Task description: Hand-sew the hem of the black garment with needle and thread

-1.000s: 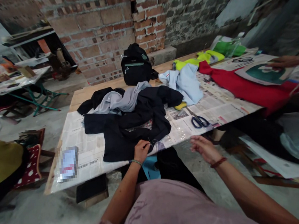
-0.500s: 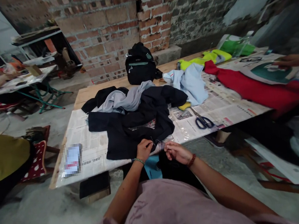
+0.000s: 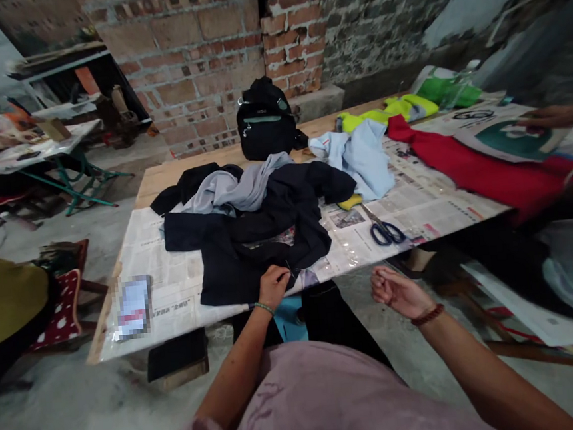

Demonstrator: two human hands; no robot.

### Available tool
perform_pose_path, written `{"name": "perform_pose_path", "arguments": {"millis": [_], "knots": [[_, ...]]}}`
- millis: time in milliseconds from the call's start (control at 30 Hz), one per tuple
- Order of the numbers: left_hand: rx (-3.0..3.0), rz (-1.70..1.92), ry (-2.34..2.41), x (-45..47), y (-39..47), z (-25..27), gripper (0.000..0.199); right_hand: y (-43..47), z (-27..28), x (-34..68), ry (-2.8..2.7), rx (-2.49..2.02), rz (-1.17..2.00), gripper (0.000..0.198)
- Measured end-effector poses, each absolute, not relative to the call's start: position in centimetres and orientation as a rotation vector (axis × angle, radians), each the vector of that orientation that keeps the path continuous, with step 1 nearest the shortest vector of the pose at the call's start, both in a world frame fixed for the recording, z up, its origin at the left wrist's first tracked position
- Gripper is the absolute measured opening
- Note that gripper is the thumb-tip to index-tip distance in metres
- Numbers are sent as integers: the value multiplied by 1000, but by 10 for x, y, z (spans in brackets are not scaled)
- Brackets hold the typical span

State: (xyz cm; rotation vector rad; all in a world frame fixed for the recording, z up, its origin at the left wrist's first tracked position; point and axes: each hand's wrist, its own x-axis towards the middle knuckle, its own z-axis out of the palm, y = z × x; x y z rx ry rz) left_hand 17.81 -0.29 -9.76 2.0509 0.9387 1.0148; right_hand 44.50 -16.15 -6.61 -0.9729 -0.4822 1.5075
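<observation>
My left hand [image 3: 273,287] is at the table's front edge, thumb and fingers pinched on a thin sewing needle [image 3: 288,266] that points upward. It rests against the near edge of a dark navy garment [image 3: 228,270], which lies crumpled on the table. My right hand [image 3: 398,291] is off to the right, beyond the table's front edge, with its fingers curled closed. Whatever it pinches is too fine to see. Scissors with dark blue handles [image 3: 387,233] lie on the newspaper, their blades reaching toward a small yellow item [image 3: 349,202].
Newspaper under clear plastic covers the table [image 3: 173,298]. A phone [image 3: 133,307] lies at its left corner. Grey cloth [image 3: 219,193], a light blue garment [image 3: 362,158] and a black backpack [image 3: 266,126] are farther back. To the right, another person's hand [image 3: 551,117] is over red cloth [image 3: 467,166].
My right hand has moved well to the right, away from my left hand, its fingers still closed. My left hand stays by the dark garment with the needle. The view has shifted slightly.
</observation>
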Motion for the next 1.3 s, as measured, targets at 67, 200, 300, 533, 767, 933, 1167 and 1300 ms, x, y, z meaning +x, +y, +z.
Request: {"name": "perform_pose_path", "arguments": {"millis": [67, 200, 300, 533, 767, 933, 1167, 1300], "knots": [[2050, 1018, 941, 178, -3, -98, 10, -165, -66, 451, -464, -981, 1498, 11], [2052, 1030, 936, 179, -3, -97, 10, -171, -69, 462, -420, -1001, 1450, 9], [2066, 1034, 935, 179, -3, -96, 9, -174, -71, 469, -399, -1029, 1393, 8], [2071, 1029, 928, 179, -3, -95, 10, -176, -76, 477, -411, -1202, 1336, 16], [2061, 1031, 935, 179, -3, -96, 10, -150, -88, 468, -329, -1765, 802, 24], [2046, 1058, 900, 179, -4, -95, 11, -106, -59, 429, -713, -1669, 724, 23], [2037, 1091, 898, 178, -6, -89, 12, -30, -28, 351, -1201, -1653, 1200, 21], [2029, 1104, 891, 177, -5, -93, 12, -7, -38, 335, -1330, -1661, 1279, 13]]}}
